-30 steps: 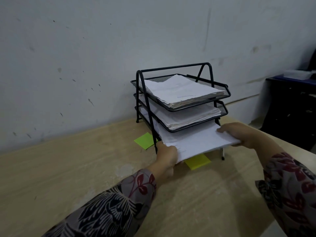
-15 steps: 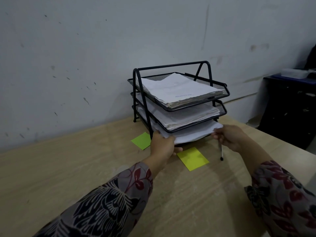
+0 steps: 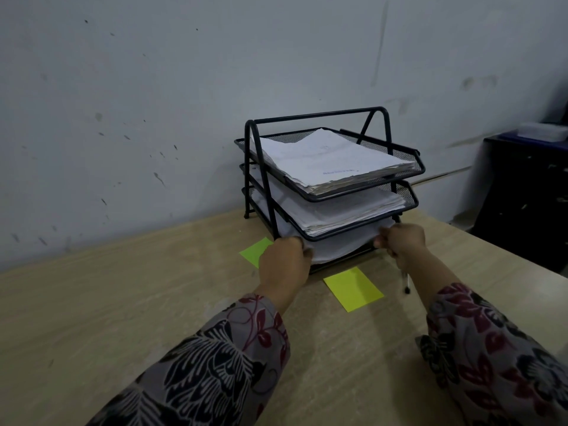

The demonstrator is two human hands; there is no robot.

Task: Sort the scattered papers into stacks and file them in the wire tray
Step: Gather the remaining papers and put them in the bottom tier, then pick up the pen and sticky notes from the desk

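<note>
Sleeves: the patterned left sleeve (image 3: pixel 215 364) and right sleeve (image 3: pixel 491 348) reached forward over the wooden table (image 3: pixel 123 302), both forearms stretched towards the rack.
Yellow note: a yellow note (image 3: pixel 353 289) lay flat on the table between the two wrists, just in front of the rack.
Left hand: the left hand (image 3: pixel 285 262) showed its back, fingers curled round the near left corner of the bottom stack (image 3: pixel 338 249); the fingertips were hidden.
Right hand: the right hand (image 3: pixel 402 241) had its fingers bunched and pinching the near right edge of the same sheets. A thin pen-like rod (image 3: pixel 406 282) hung below it; whether it was held could not be told.
Green note: a green note (image 3: pixel 253 250) lay just left of the left hand.
Where the paper was: the bottom stack sat mostly inside the lowest tier of the wire tray (image 3: pixel 316 113), its near edge bulging upward.
Handling, as a judgement: loose sheets, light but floppy, apt to slide on one another and snag the mesh lip. Both near corners looked the best hold, kept level.
Upper tiers: the middle stack (image 3: pixel 338 210) and top stack (image 3: pixel 325 161) filled their tiers.
Beyond: a marked grey wall (image 3: pixel 153 103) and a dark cabinet (image 3: pixel 522 195) to the right.
</note>
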